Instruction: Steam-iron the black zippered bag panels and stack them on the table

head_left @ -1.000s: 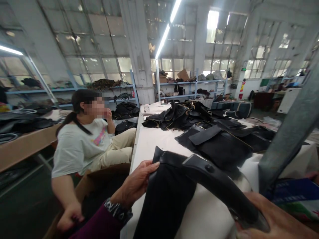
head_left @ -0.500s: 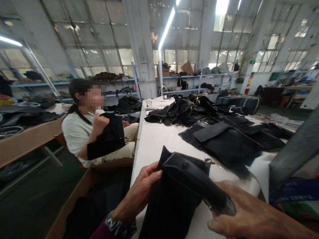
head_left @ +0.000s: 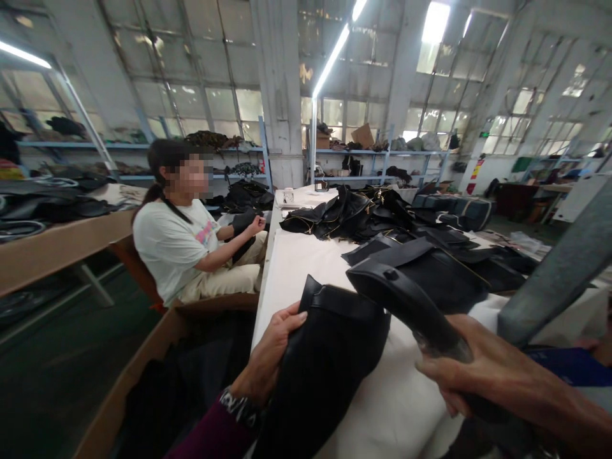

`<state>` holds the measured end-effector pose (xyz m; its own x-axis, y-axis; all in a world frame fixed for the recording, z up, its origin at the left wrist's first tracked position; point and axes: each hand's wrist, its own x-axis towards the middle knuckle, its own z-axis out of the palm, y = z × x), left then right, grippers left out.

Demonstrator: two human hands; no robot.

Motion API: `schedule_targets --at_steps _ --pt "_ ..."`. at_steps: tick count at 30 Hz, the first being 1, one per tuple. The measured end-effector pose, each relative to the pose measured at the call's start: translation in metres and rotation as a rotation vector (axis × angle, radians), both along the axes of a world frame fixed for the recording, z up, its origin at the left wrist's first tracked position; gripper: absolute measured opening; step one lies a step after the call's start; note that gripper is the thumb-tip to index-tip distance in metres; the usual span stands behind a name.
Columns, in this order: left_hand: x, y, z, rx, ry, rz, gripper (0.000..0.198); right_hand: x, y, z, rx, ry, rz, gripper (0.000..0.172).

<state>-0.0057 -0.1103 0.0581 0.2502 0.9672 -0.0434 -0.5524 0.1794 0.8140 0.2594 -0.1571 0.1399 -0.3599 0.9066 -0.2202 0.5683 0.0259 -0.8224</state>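
Observation:
A black leather-like piece (head_left: 329,350) with a folded band along its upper edge hangs over the white table's near side. My left hand (head_left: 275,347) grips its left edge, thumb on top and fingers behind. In my right hand (head_left: 478,363) is a black handheld tool (head_left: 411,296) with a thick curved handle, a broad head and a small round button. The fingers are wrapped round the handle. The tool's head is over the table just right of the piece's upper corner; I cannot tell whether they touch. The underside of the head is hidden.
Black pieces with gold zips (head_left: 344,213) are heaped on the white table (head_left: 306,255). At left sits a co-worker (head_left: 176,245) handling black material. A cardboard box (head_left: 143,370) with dark pieces stands below. A grey metal post (head_left: 559,261) slants up at right.
My right hand has moved the tool rightward off the black piece's upper band, which now shows. My left hand keeps its grip. The co-worker has lowered the black material.

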Motion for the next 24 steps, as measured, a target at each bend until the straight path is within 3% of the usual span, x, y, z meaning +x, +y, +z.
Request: schedule_targets --at_steps 6,12,16,19,24 --pt "-0.001 -0.008 -0.002 -0.002 -0.024 0.027 0.026 -0.016 -0.022 -0.008 -0.102 0.027 0.075 0.026" --pt "0.005 -0.017 -0.003 0.016 -0.062 0.008 0.023 -0.042 -0.006 -0.022 -0.071 0.044 0.207 0.023" --pt "0.001 -0.012 -0.013 0.018 -0.072 0.017 0.026 -0.042 0.0 -0.01 0.041 0.017 0.142 0.026" --pt "-0.006 -0.004 -0.021 0.02 -0.069 0.051 0.025 -0.031 -0.01 0.002 0.056 -0.047 0.066 0.033" --pt "-0.011 -0.003 -0.025 0.028 -0.053 0.087 0.019 -0.019 -0.042 -0.004 -0.162 -0.121 0.044 0.039"
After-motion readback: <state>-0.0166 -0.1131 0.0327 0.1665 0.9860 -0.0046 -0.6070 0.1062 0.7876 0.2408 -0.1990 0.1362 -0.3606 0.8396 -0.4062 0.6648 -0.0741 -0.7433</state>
